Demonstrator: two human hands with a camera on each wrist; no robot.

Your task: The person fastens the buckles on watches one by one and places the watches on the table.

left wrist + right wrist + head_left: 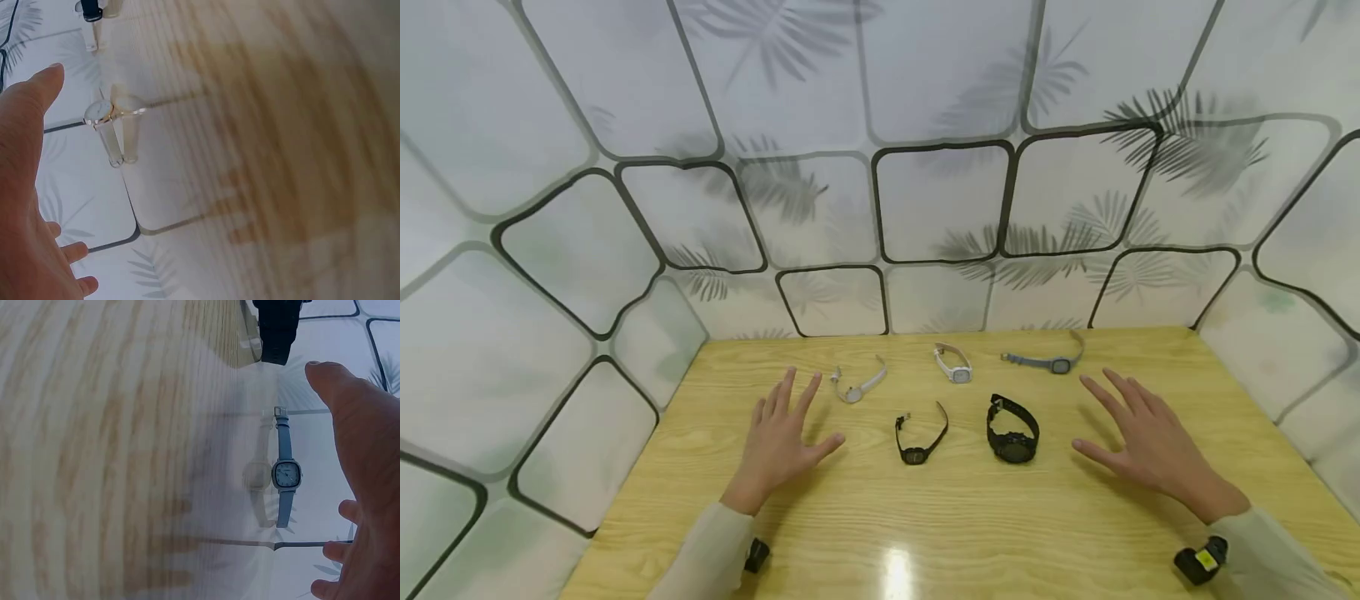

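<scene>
My left hand hovers over the left of the wooden table with fingers spread, holding nothing. Nearest to it is a white-strapped watch with a round dial; the left wrist view shows this round watch beyond the thumb. On the right, my right hand is likewise spread and holds nothing. A blue-grey watch lies beyond its fingertips, its square dial plain in the right wrist view. Between the hands lie a small black watch, a chunky black watch and a white square-dial watch.
The wooden table has a glossy top with a bright reflection near its front. Patterned panels with leaf prints stand behind it and at both sides. Each wrist carries a black strapped device.
</scene>
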